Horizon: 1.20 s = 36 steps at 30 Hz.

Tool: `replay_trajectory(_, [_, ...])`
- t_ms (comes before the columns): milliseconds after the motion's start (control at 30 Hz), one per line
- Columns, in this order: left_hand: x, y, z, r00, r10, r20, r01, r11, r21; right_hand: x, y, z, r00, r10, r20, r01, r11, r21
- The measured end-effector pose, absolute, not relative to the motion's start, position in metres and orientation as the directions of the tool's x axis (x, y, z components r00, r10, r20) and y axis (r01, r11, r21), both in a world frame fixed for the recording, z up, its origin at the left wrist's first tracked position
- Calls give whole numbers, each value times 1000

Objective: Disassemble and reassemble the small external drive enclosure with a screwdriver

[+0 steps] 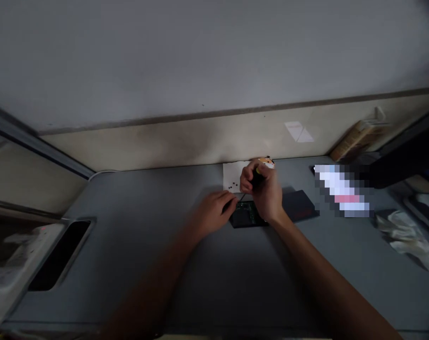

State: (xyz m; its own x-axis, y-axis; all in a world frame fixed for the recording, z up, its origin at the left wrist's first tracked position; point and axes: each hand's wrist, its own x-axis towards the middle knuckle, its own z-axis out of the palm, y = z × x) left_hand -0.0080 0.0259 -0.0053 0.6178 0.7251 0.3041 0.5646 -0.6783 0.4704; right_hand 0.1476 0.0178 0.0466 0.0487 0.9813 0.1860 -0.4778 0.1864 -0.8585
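In the middle of the desk lies an opened flat electronic device [243, 217] with a dark frame and a green circuit board showing. My left hand [216, 211] is closed at its upper left corner, thumb and fingers on the edge. A screwdriver [258, 178] with a black and yellow-green handle is gripped in my right hand [267, 193]. Its thin shaft slants down to the top left part of the device, near my left fingertips. Part of the device is hidden behind my right hand. Several tiny dark screws [233, 185] lie on a white sheet of paper [229, 171] just behind.
A dark flat panel [301, 206] lies right of the device. An orange and white figure [267, 162] sits by the wall. Further right are a lit, blurred-out screen [341, 191] and crumpled tissue [408, 238]. A phone [62, 255] lies at left beside a white box-like object [26, 264].
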Motion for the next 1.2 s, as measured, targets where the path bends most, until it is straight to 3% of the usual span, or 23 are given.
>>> replay_trajectory(1200, [-9, 28, -8, 623, 718, 311, 561, -687, 462, 147, 8, 49, 137, 978, 154, -551, 205, -809])
